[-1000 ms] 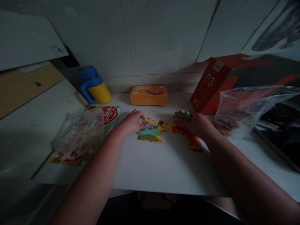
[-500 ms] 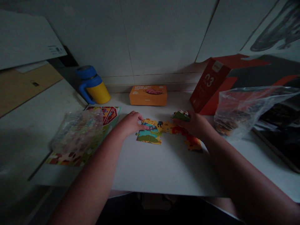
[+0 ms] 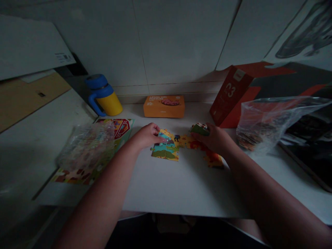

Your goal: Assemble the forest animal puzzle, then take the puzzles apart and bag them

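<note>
A partly joined jigsaw puzzle (image 3: 166, 154) in yellow, teal and green lies on the white table, its right part bending toward me in orange and red. My left hand (image 3: 148, 135) pinches a yellow and teal puzzle piece (image 3: 164, 133) at the puzzle's upper left corner; the piece looks slightly tilted up. Over the puzzle's right part, my right hand (image 3: 214, 136) is closed around a small stack of puzzle pieces (image 3: 200, 129), the top one green. The right hand and its shadow hide some of the joined pieces below.
An orange puzzle box (image 3: 164, 107) stands by the wall. On the left are a blue and yellow mug (image 3: 107, 97) and a colourful sheet (image 3: 123, 128) under a clear plastic bag (image 3: 88, 145). To the right, a red box (image 3: 228, 95) stands behind a bag of pieces (image 3: 252, 135).
The piece in my left hand has shifted slightly and tilted up from the puzzle's corner. My right hand stays almost still with its stack.
</note>
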A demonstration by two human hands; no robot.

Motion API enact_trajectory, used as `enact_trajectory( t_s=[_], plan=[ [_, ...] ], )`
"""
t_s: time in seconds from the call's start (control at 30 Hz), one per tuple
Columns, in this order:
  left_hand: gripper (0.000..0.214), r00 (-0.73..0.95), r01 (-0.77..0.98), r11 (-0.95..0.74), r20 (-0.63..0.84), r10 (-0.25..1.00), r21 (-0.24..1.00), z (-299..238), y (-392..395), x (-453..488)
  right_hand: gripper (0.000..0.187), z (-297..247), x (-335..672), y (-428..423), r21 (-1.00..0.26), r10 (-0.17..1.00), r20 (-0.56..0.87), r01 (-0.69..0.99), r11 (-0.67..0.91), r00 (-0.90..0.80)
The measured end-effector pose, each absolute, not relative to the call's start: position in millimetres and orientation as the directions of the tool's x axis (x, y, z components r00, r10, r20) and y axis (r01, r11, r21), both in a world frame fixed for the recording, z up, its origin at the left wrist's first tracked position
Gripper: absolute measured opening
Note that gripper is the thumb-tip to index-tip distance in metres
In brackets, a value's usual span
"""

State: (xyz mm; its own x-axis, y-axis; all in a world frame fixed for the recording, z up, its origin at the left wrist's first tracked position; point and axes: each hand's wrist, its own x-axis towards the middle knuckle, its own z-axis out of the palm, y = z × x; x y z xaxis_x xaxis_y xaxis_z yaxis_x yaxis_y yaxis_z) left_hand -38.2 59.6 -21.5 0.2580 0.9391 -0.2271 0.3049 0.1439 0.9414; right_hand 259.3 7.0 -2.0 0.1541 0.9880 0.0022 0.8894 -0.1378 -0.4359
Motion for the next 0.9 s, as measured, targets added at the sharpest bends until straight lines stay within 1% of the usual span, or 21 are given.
enact_trajectory(
  t_s=[0.07,0.13,0.3,0.43,0.53,0.67,0.73,0.8,0.83,0.9],
  plan=[
    [0.055,0.299,0.227,0.172,-0.237,0.924,0.959,-14.8,55.1,-35.3,0.059,-1.8,258.9,6.6,-0.432,0.989,0.006,0.892,-0.133,0.151],
    [0.051,0.290,0.194,0.195,-0.246,0.925,0.961,-7.6,52.2,-34.0,0.056,-1.7,258.7,6.4,-0.439,0.990,0.011,0.891,-0.120,0.140],
    [0.029,0.182,0.215,0.221,-0.262,0.948,0.951,5.0,53.3,-34.3,0.053,-1.0,258.5,5.8,-0.434,0.991,0.031,0.895,-0.102,0.128],
    [0.020,0.139,0.208,0.207,-0.239,0.961,0.956,6.9,56.2,-35.4,0.055,-1.6,258.3,5.8,-0.418,0.990,0.024,0.901,-0.114,0.137],
    [0.019,0.095,0.195,0.216,-0.237,0.967,0.957,7.9,56.8,-37.0,0.053,-2.4,258.0,5.6,-0.423,0.990,0.028,0.899,-0.113,0.138],
    [0.031,0.022,0.160,0.212,-0.219,0.976,0.964,12.9,56.5,-39.1,0.051,-0.6,257.3,4.4,-0.453,0.989,0.055,0.886,-0.095,0.134],
    [0.036,0.010,0.093,0.189,-0.191,0.982,0.978,15.3,55.4,-36.9,0.050,1.5,256.4,3.4,-0.512,0.989,0.072,0.856,-0.075,0.130],
    [0.038,0.016,-0.014,0.169,-0.169,0.985,0.985,16.3,52.5,-30.8,0.050,3.4,254.3,1.5,-0.647,0.993,0.076,0.762,-0.016,0.085],
    [0.038,0.026,-0.075,0.166,-0.164,0.986,0.983,16.3,50.2,-26.1,0.051,4.3,252.5,0.1,-0.736,0.996,0.073,0.677,0.023,0.046],
    [0.039,0.054,-0.191,0.175,-0.167,0.984,0.966,15.0,44.1,-14.2,0.051,5.5,247.3,-3.5,-0.896,0.997,0.063,0.437,0.078,-0.048]
  ],
)
